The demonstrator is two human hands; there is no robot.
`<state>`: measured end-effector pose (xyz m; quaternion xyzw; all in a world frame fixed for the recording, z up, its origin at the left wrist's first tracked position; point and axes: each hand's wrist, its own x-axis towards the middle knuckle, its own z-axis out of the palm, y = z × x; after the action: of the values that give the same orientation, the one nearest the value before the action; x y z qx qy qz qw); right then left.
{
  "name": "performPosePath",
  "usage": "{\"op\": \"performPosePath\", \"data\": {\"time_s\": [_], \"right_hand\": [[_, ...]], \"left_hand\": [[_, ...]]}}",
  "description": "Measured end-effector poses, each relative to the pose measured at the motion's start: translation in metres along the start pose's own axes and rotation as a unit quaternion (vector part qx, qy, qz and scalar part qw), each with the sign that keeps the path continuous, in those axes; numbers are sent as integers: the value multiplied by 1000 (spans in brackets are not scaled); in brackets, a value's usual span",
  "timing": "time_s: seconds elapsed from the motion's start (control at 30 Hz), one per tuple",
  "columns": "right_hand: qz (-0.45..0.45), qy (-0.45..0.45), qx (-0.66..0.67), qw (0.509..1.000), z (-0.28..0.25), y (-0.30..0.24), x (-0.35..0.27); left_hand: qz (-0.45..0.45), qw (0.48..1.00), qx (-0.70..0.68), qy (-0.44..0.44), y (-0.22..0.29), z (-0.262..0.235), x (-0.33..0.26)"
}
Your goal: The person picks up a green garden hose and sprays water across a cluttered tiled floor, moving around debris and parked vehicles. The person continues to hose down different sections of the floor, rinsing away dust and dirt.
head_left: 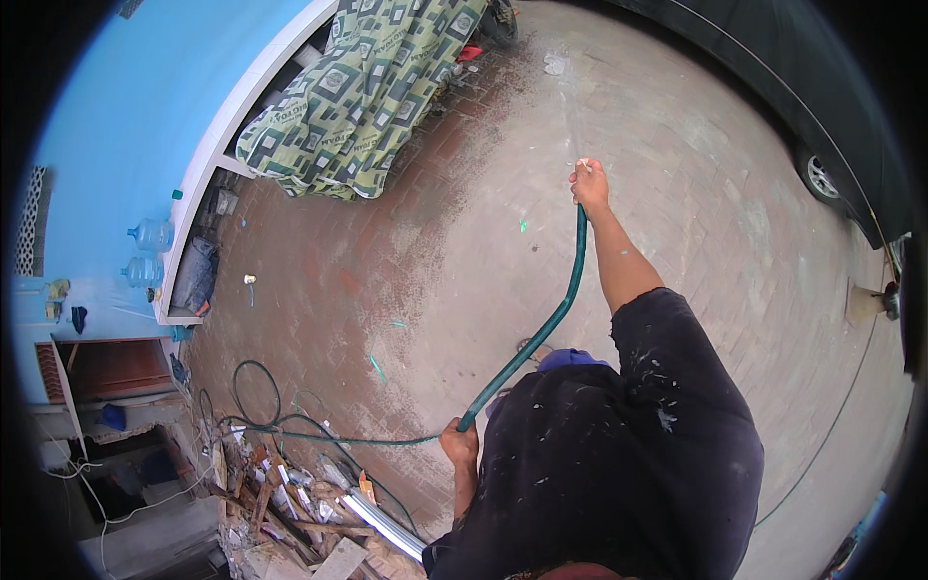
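The left hand (460, 443) is closed around the green hose (522, 362); the right hand (590, 184) is wrapped about the hose's far end, where water (571, 121) comes out in a pale jet and falls on the paving (483, 271) ahead of the hose; behind the left hand, the hose runs on in loops over the ground.

Left of the hose's near part lies a heap of scrap (300, 503), wood and broken bits, loose rather than boxed; metal strips (382, 527) lie at its edge, nearer the hose.

Farther left of the hose stands a white-edged ledge (193, 203), hollow beneath; a grey bundle (197, 275) is tucked in its open space; two blue jugs (152, 234) lie beyond that edge, see-through, though I cannot tell whether they hold anything.

Beyond the hose, to the left, a patterned cover (358, 106) drapes over something and hides most of it; far to the right of the hose is a dark car (773, 87), its inside not visible.
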<state>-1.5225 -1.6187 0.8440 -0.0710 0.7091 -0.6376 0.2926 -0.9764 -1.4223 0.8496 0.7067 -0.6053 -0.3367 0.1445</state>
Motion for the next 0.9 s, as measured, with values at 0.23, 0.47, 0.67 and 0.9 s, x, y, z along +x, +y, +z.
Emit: {"op": "performPosePath", "data": {"time_s": [0.23, 0.47, 0.67, 0.9], "right_hand": [[-3, 50, -23, 998, -22, -19, -9], [-5, 144, 7, 989, -73, 2, -35], [7, 223, 7, 975, -126, 10, -68], [5, 317, -14, 948, -184, 38, -102]], "left_hand": [[21, 999, 28, -27, 18, -10, 7], [37, 999, 23, -21, 10, -23, 13], [57, 995, 67, -54, 8, -26, 12], [99, 992, 24, -76, -16, -18, 20]]}}
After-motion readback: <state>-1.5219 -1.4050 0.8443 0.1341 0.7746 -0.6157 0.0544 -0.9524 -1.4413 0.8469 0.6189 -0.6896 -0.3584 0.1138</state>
